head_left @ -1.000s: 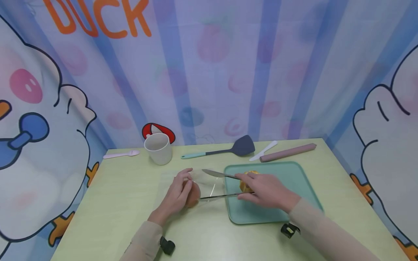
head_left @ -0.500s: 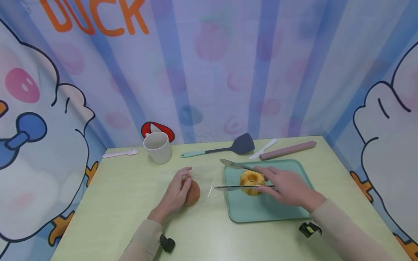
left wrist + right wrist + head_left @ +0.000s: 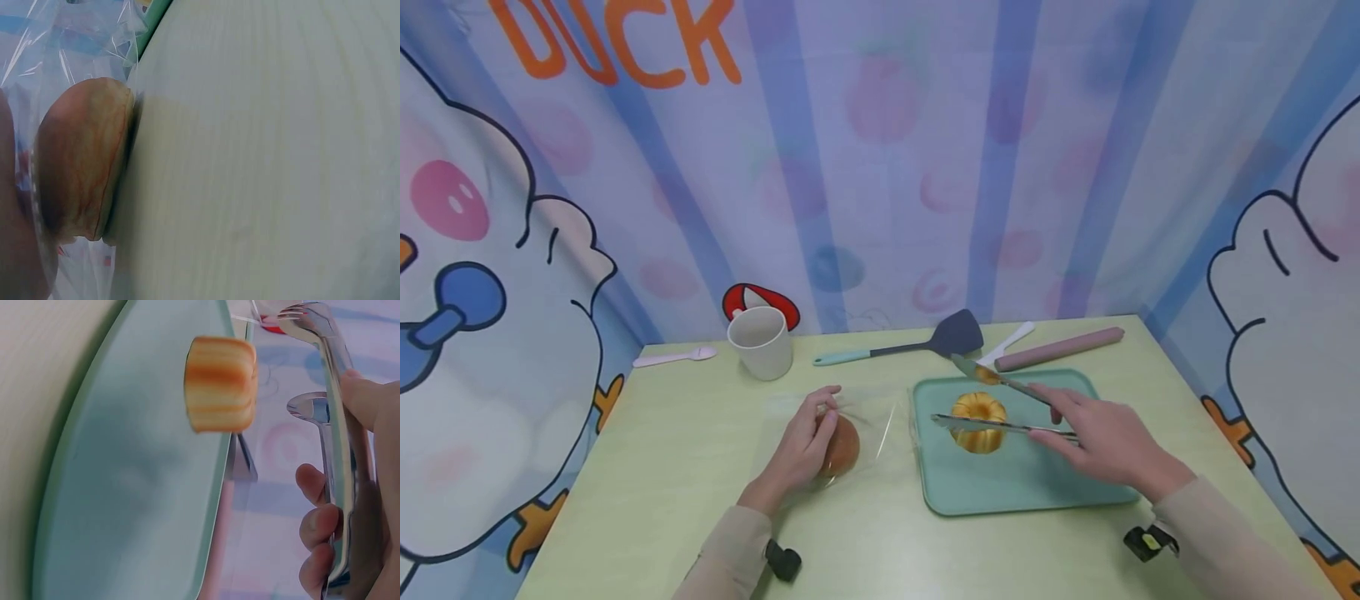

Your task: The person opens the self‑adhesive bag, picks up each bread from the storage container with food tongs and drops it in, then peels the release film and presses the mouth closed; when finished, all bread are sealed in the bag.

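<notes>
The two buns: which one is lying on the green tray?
The yellow ring-shaped bun lies on the tray. Its ridged sides set it apart: the brown bun is plain and round, and sits off the tray at the left hand.

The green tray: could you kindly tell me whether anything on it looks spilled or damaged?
Nothing stands out: the ring-shaped cake sits on the green tray, looks intact where visible, and no spill shows.

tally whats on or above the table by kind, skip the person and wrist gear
Breads: 2 (ring-shaped bread, brown bun)
Utensils: 5 (tongs, spatula, rolling pin, white utensil, pink utensil)
Containers: 3 (mug, tray, clear bag)
Total: 10
</notes>
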`<act>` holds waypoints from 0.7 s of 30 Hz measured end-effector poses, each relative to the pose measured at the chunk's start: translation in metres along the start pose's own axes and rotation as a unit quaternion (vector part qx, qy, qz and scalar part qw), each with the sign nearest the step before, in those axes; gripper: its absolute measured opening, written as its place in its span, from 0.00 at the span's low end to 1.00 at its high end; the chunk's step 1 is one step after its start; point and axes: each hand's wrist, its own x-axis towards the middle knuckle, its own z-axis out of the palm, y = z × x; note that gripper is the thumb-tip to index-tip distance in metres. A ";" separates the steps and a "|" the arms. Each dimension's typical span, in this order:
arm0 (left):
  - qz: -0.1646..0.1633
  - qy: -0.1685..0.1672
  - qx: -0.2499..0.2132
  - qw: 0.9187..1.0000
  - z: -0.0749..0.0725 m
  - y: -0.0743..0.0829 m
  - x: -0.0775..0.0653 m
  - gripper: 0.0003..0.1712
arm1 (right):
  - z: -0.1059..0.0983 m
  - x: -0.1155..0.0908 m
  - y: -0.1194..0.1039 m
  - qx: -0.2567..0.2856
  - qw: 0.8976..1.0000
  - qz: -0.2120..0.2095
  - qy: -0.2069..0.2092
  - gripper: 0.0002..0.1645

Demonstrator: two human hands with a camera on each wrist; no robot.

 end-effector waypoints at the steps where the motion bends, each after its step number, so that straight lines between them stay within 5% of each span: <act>1: 0.001 0.000 0.000 1.000 0.000 0.000 0.000 0.04 | -0.001 -0.002 0.002 0.001 1.000 0.007 -0.001 0.37; 21: -0.022 -0.012 -0.007 1.000 -0.001 -0.002 -0.001 0.04 | 0.012 -0.035 0.036 0.027 0.998 0.049 -0.039 0.39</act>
